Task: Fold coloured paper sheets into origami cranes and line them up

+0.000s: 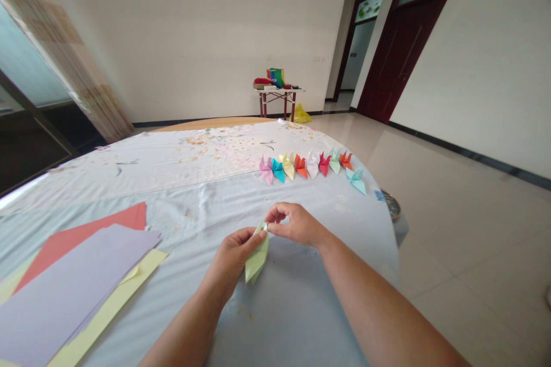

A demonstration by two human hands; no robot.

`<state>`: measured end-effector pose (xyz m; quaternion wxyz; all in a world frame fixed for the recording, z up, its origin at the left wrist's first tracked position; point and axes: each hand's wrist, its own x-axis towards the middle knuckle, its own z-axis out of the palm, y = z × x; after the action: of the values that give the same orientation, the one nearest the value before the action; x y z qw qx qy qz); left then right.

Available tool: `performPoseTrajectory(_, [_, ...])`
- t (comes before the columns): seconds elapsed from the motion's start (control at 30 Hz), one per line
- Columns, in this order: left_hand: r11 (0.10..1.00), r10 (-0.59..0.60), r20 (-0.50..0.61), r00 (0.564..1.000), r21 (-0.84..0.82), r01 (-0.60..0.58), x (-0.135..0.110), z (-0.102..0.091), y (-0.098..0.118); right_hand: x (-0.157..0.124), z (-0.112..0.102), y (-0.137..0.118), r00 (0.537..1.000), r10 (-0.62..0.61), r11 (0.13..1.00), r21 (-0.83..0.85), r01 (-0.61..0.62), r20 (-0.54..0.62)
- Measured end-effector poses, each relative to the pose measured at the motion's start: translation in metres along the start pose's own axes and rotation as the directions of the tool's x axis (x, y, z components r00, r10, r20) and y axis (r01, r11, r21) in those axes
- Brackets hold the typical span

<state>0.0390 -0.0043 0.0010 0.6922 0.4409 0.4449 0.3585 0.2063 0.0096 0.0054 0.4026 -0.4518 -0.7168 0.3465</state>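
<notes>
A pale green folded paper crane (pixel 257 262) hangs between my hands over the blue cloth, its wide end pointing down toward me. My left hand (pixel 236 250) grips its upper part, with the thumb lying across the paper. With thumb and index finger, my right hand (pixel 295 223) pinches a narrow tip at the top of the same piece. Beyond my hands, several finished paper cranes (pixel 313 165) in pink, blue, yellow, orange, white, red and green stand in a row. A light turquoise crane (pixel 356 180) sits at the row's right end, nearer to me.
Purple, red and yellow paper sheets (pixel 81 287) lie stacked at the left on the round cloth-covered table (pixel 181 200). Past its right edge stands a stool-like object (pixel 392 206), partly hidden. A small side table (pixel 279 90) holding boxes and a colourful bag is against the far wall.
</notes>
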Motion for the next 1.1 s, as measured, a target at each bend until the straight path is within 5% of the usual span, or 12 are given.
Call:
performPoseTrajectory(0.3, [0.995,0.043,-0.042,0.998,-0.084,-0.047,0.0033,-0.0002,-0.0033,0.0006,0.0074,-0.0053,0.973,-0.180,0.968,-0.203,0.149,-0.144])
performPoseTrajectory(0.67, [0.975,-0.021,-0.049,0.999,-0.221,0.009,-0.0004,0.0009,0.0017,0.0001,0.0069,-0.0032,0.962,-0.260,0.946,-0.225,0.236,-0.086])
performPoseTrajectory(1.1, [0.996,0.066,-0.056,0.996,-0.054,-0.069,0.0052,-0.0059,-0.0032,-0.0007,0.0084,-0.0033,0.929,-0.358,0.893,-0.326,0.312,-0.092])
